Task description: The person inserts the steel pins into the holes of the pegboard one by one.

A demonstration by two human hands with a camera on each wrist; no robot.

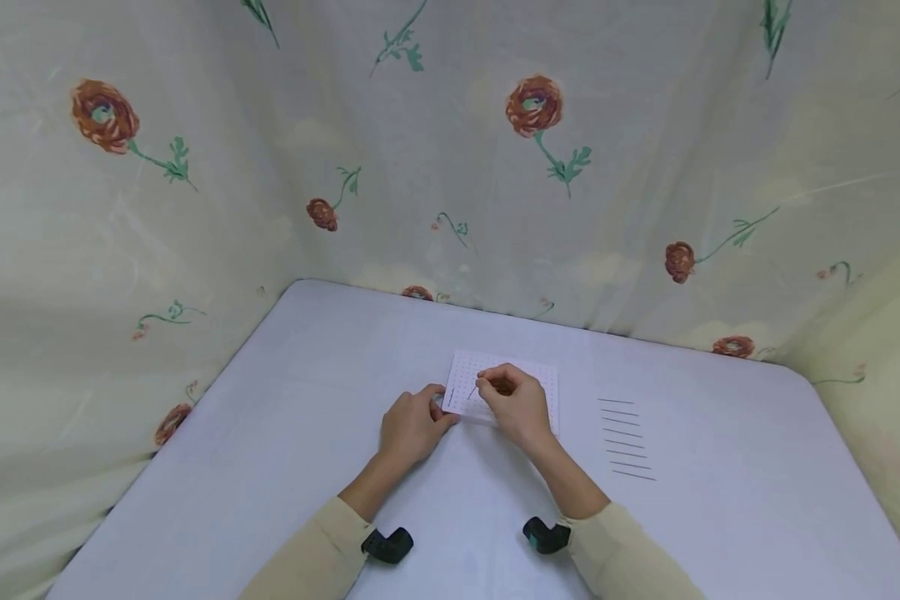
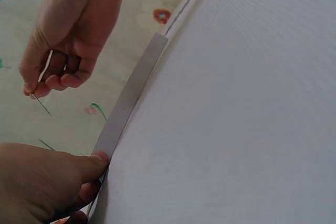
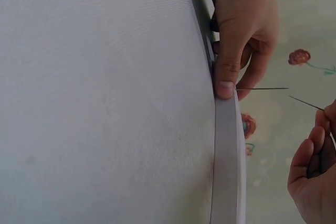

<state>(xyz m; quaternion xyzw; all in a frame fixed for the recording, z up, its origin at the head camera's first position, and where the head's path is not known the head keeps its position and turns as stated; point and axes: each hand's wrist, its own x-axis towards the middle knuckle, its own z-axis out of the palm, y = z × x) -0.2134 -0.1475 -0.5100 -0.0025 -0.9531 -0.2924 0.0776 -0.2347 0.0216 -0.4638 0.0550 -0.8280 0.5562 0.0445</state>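
A white board [image 1: 462, 364] marked with rows of small dots lies on the table; its pale side edge [image 3: 226, 156] shows in the right wrist view. My left hand [image 1: 412, 425] grips the board's near left corner, thumb on the side edge. Over the board, my right hand [image 1: 521, 408] pinches a thin metal pin [image 3: 305, 103] between thumb and fingertips, its free end pointing down toward the board. Another thin pin [image 3: 265, 88] stands up from the board close to my left hand. The pinched pin's tip is apart from the standing one in the right wrist view.
To the right of the board, several thin dark pins [image 1: 627, 445] lie on the white table [image 1: 270, 433] in a spaced column. A flower-printed curtain [image 1: 420, 150] surrounds the table's back and sides. A dark wrist device [image 1: 387, 546] sits at each sleeve cuff.
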